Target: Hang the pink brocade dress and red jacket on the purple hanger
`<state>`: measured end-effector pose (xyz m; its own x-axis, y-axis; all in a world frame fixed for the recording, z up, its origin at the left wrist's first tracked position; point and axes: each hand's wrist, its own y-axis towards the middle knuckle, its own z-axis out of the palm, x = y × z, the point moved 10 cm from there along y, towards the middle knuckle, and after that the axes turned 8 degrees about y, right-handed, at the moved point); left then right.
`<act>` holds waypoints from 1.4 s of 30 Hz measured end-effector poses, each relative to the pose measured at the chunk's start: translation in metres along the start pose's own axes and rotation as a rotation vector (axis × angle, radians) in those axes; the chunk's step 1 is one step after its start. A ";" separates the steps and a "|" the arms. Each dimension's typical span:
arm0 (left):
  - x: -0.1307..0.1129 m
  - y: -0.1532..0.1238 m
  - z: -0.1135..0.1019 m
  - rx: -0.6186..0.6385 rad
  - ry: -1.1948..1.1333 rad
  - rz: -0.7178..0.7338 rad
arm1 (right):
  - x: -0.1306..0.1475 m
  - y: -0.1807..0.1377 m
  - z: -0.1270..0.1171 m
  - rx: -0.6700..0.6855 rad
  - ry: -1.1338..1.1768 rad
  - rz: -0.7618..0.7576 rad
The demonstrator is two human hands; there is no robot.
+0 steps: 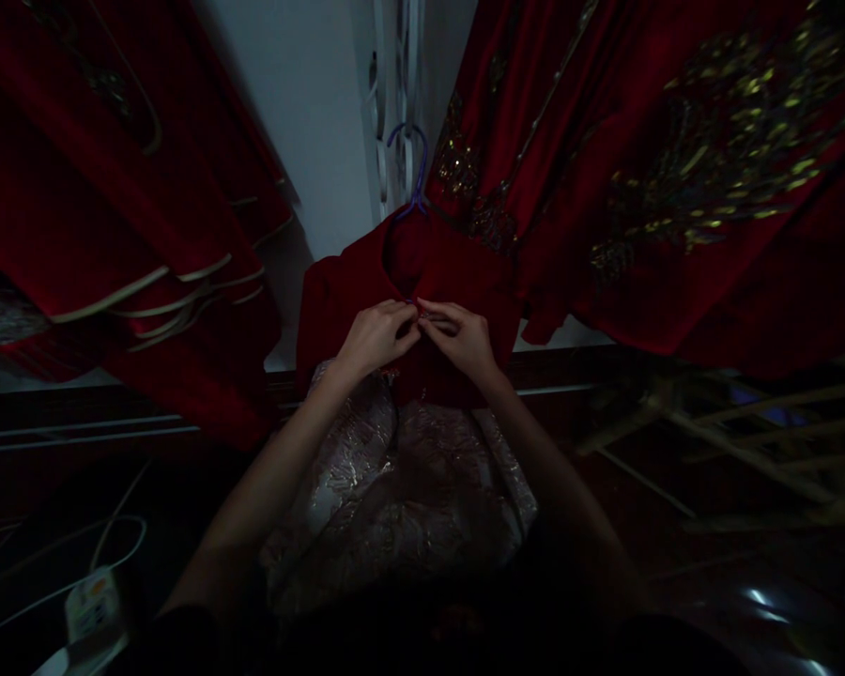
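A red jacket point(338, 291) hangs in front of me on a purple wire hanger point(420, 169), hooked on a pale metal piece at the wall. Below its neck opening my left hand point(380, 336) is closed in a pinch on the front edge. My right hand point(459, 336) pinches the same spot from the other side, fingertips almost meeting the left ones. What small fastening may lie between the fingers is too dark to make out. Under the jacket spreads a pale, shiny patterned skirt point(422, 479), reaching down towards me.
Red garments with light piping point(133, 178) hang at left. Another red garment with gold sequin embroidery point(739, 141) hangs at right. A wooden slatted frame point(746, 441) stands at lower right. A white power strip point(95, 606) with cables lies at lower left. The room is dim.
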<state>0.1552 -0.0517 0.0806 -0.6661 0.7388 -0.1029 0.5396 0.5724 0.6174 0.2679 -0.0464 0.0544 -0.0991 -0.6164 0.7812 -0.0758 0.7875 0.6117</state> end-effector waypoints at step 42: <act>0.118 -0.107 0.054 -0.352 -0.504 -0.866 | -0.011 -0.050 0.007 0.413 0.119 0.359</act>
<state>0.0466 -0.0067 -0.0392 -0.4178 0.2369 -0.8771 -0.2494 0.8984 0.3615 0.2659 -0.0789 0.0147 -0.0799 -0.2870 0.9546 -0.4430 0.8681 0.2239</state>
